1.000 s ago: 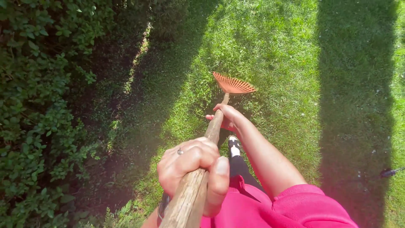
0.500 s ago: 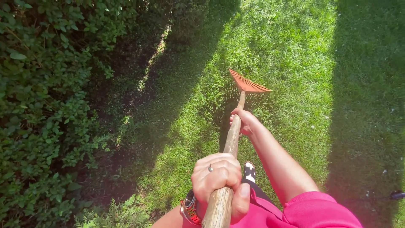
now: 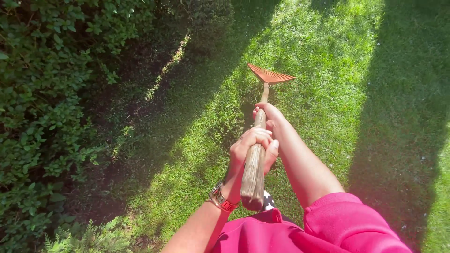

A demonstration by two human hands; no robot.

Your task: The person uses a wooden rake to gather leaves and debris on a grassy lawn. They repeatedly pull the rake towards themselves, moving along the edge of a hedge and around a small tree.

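Far left: dense green hedge [image 3: 42,107], its edge running top to bottom, with a shaded strip of lawn [image 3: 328,61] beside it. Centre: left hand [image 3: 251,150] is wrapped tight around the upper end of the rake's wooden handle [image 3: 254,171]; a watch [image 3: 220,199] sits on that wrist. Right hand [image 3: 268,115] is clamped lower on the same handle, well clear of the hedge. Orange fan rake head [image 3: 270,75] rests on sunlit grass ahead of both hands. Open grass lies all around the head. Right: a broad dark shadow band crosses the lawn.
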